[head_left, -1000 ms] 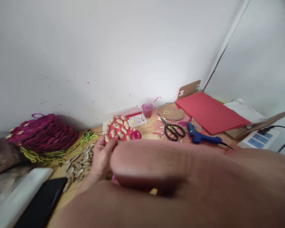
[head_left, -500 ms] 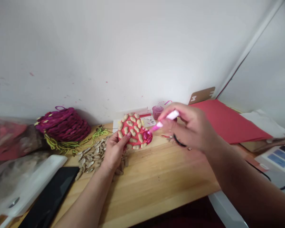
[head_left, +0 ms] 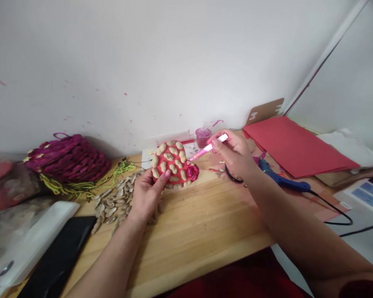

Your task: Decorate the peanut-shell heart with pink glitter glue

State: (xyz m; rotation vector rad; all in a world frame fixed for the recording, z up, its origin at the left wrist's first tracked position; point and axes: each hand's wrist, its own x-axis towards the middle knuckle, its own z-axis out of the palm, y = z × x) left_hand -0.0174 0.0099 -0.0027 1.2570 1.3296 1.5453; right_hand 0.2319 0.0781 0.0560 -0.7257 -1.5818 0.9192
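Small clear plastic cup [head_left: 203, 137] stands at the back of the counter [head_left: 199, 223] against the wall, pink matter in it; depth of fill hard to judge. Clear plastic bag [head_left: 15, 231] at far left, contents indistinct. The red board [head_left: 174, 162], roundish, is held up over the counter just right of the loose shells [head_left: 118, 203]. Pale peanuts stud its face; a clump at the right edge is glossy magenta [head_left: 192, 171]. Left hand [head_left: 147, 190]: fingers closed on the board's lower left rim, thumb on the face. Right hand [head_left: 234, 151]: fingers pinched round a pink-and-white stick tool [head_left: 209, 147], tip at the upper side of the magenta clump. Half a second ago this hand hid the blue glue gun [head_left: 282, 180]; now I see it beyond the forearm.
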